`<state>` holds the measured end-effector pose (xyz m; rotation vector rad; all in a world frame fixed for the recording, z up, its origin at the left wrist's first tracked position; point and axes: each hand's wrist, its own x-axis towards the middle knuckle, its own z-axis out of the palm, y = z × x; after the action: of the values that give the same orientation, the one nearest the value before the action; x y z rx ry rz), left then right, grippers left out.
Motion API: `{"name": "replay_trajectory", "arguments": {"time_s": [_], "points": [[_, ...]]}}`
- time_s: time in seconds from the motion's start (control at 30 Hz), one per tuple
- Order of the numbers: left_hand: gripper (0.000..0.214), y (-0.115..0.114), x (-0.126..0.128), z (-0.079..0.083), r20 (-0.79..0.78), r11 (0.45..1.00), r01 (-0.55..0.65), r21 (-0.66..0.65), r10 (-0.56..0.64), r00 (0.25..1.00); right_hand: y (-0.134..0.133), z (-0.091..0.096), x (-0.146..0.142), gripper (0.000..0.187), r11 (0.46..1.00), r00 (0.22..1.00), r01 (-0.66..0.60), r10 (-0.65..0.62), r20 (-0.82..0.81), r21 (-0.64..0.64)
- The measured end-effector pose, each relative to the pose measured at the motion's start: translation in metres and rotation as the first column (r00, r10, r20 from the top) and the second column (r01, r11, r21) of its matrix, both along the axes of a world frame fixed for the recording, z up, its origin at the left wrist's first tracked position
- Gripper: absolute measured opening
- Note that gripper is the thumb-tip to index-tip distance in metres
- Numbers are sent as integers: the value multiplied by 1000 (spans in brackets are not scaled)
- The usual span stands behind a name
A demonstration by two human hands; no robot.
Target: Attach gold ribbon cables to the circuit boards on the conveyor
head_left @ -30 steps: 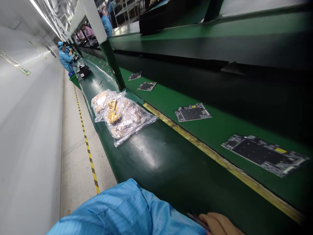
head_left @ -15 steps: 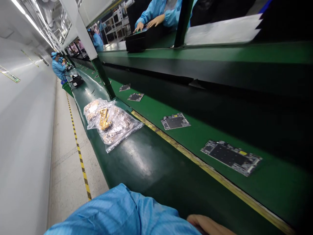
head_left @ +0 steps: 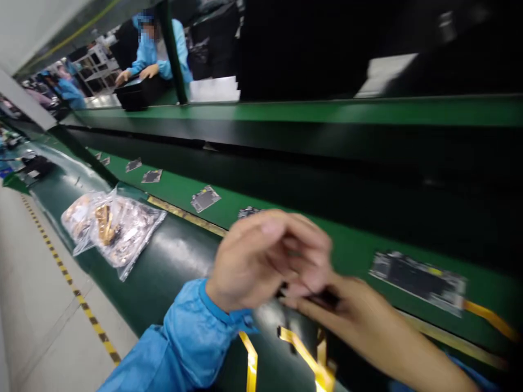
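Note:
My left hand (head_left: pixel 265 256), in a blue sleeve, is raised over the bench with its fingers curled. My right hand (head_left: pixel 347 305) meets it from the right, its fingertips partly hidden behind the left. Something small and dark shows between the two hands, too blurred and covered to name. Just below them lie several yellow-orange flex cables (head_left: pixel 302 348) with dark ends. To the right of the hands is a circuit board (head_left: pixel 420 280) on the green belt, with another flex cable (head_left: pixel 490 318) at its right end. A second board (head_left: pixel 248 211) is partly hidden behind my left hand.
Several more circuit boards (head_left: pixel 205 198) lie along the belt (head_left: pixel 171 190). Clear plastic bags (head_left: pixel 131 223) of parts rest on the bench at left. A post (head_left: pixel 85 155) rises beside them. Across the line, a person in blue (head_left: pixel 141 60) has both hands on a black box (head_left: pixel 141 95).
My view has swung right. Both hands have come up into view and together over the bench; before, only a sleeve and part of a hand showed. The flex cables have come into sight.

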<state>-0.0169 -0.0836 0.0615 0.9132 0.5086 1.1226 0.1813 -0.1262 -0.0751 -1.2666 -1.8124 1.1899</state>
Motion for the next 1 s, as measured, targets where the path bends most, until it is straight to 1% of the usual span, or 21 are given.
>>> {"name": "replay_trajectory", "arguments": {"time_s": [0.03,0.1,0.13,0.17,0.23,0.3,0.37,0.47,0.57,0.67,0.73,0.8,0.87,0.93,1.0], "points": [[58,6,-1,1,-27,999,-39,26,40,999,13,20,-4,36,998,998,-8,5,-57,-56],[52,15,-5,2,-160,994,-80,80,92,983,33,57,-8,45,990,977,91,-108,-182,-104],[48,18,-6,1,-243,991,-72,112,97,965,39,71,-8,51,986,960,140,-159,-231,-96],[44,21,-7,0,-328,989,-41,140,86,941,41,82,-8,54,975,942,204,-220,-252,-92],[34,24,-5,-5,-489,981,67,181,30,872,40,93,-5,58,953,912,291,-301,-279,-81],[25,27,-1,-11,-614,961,199,192,-40,788,36,95,-2,59,935,886,347,-351,-303,-70],[19,28,5,-18,-693,937,297,186,-90,716,34,92,-1,59,925,867,376,-372,-331,-54],[21,30,12,-28,-744,921,353,163,-120,657,37,89,-1,58,926,859,376,-362,-361,-33],[26,33,16,-35,-748,929,335,159,-108,655,40,88,-1,55,932,861,362,-344,-374,-24],[26,36,18,-39,-718,944,269,191,-53,694,43,87,2,52,931,874,365,-340,-348,7],[26,38,18,-40,-695,954,213,209,-8,718,43,86,5,53,933,893,357,-327,-309,41],[26,40,18,-40,-685,961,179,209,13,729,43,84,8,54,938,912,340,-310,-268,71],[24,42,16,-41,-694,963,187,196,1,720,44,82,11,55,942,926,322,-293,-239,91],[21,47,14,-44,-723,958,202,205,9,691,46,79,15,55,944,934,314,-288,-210,98],[16,56,12,-50,-773,947,195,255,78,630,50,73,21,54,941,932,329,-309,-190,83]]}}
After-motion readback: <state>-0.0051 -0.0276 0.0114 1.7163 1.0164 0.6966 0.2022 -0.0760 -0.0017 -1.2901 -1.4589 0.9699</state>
